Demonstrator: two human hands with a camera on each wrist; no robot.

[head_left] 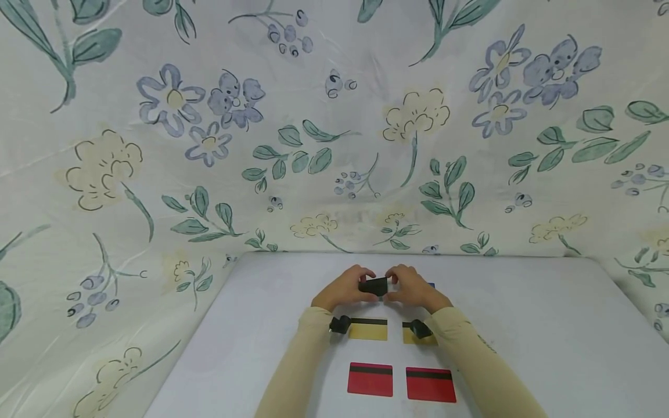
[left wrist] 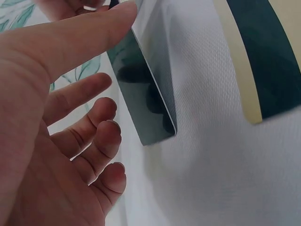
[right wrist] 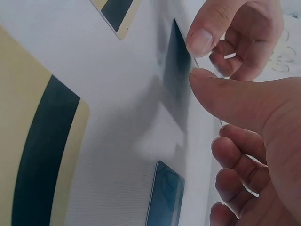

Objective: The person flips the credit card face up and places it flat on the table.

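Note:
My left hand (head_left: 345, 288) and right hand (head_left: 413, 288) meet near the far part of the table and pinch one dark card (head_left: 372, 287) between them. In the left wrist view the dark card (left wrist: 141, 99) stands tilted over the white surface, its glossy face reflecting fingers, with the left thumb (left wrist: 94, 35) across its upper end. Both thumbs lie close together along a thin card edge in the right wrist view, where the right thumb (right wrist: 225, 94) is nearest. A blue card (right wrist: 164, 197) lies below the right hand, mostly hidden behind it in the head view.
Two yellow cards (head_left: 368, 329) with black stripes lie nearer, one partly covered by the right wrist camera (head_left: 420, 329). Closer still are two red striped cards (head_left: 370, 380). The white table (head_left: 251, 325) ends at a floral cloth (head_left: 324, 174) behind and beside it.

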